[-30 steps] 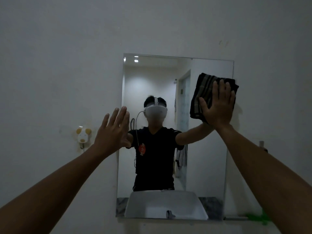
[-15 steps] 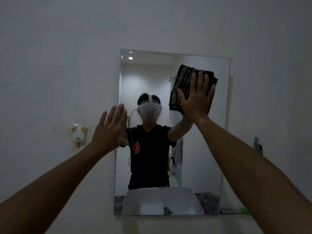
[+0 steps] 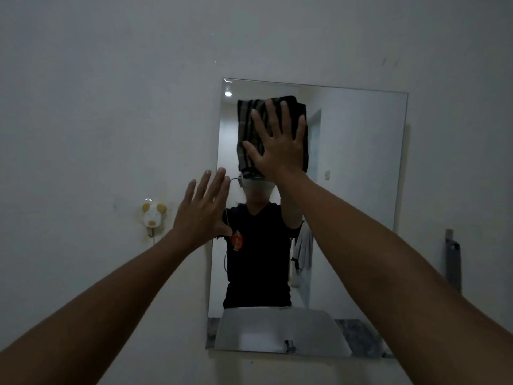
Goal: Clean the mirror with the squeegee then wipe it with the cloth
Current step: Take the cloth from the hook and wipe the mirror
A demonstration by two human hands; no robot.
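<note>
A frameless rectangular mirror (image 3: pixel 361 190) hangs on the white wall ahead. My right hand (image 3: pixel 277 143) lies flat with fingers spread on a dark striped folded cloth (image 3: pixel 247 129), pressing it against the upper left part of the glass. My left hand (image 3: pixel 202 212) is open, fingers up, resting on the wall at the mirror's left edge and holding nothing. The mirror reflects a person in a black shirt and a white sink. No squeegee is in sight.
A small white and yellow animal-shaped hook (image 3: pixel 152 216) is stuck to the wall left of the mirror. A grey upright object (image 3: pixel 453 262) is fixed to the wall on the right. The mirror's lower edge (image 3: pixel 277 352) sits just above a ledge.
My right hand has slid the cloth leftward across the top of the mirror, from the upper right corner to the upper left. My left hand has stayed at the mirror's left edge.
</note>
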